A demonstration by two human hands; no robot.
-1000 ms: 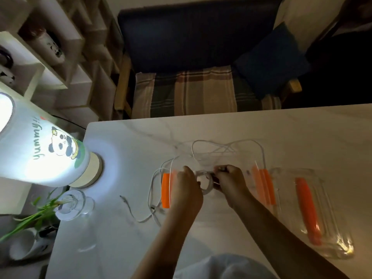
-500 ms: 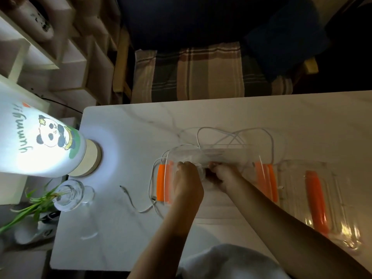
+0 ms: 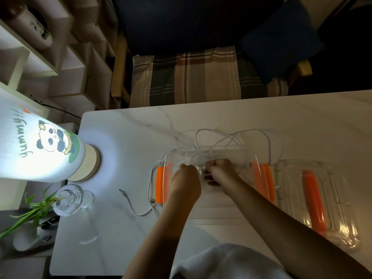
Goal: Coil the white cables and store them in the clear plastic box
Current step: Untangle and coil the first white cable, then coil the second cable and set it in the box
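Both hands (image 3: 203, 174) lower; box (image 3: 249, 151) lengthwise left-right

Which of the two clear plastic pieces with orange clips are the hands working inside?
The clear plastic box at centre, where both hands meet; the clear plastic lid lies untouched to its right.

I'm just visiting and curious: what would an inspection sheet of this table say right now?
Surface: white marble-look table.
Job's things: clear plastic box with orange latches; its lid lies to the right.
Clutter: lit panda lamp, glass vase with green plant.
Grippers: left hand and right hand meet over the box, gripping a white coil.
Cables: loose white cables loop behind and left of the box.
Surroundings: plaid-cushioned chair, shelves.
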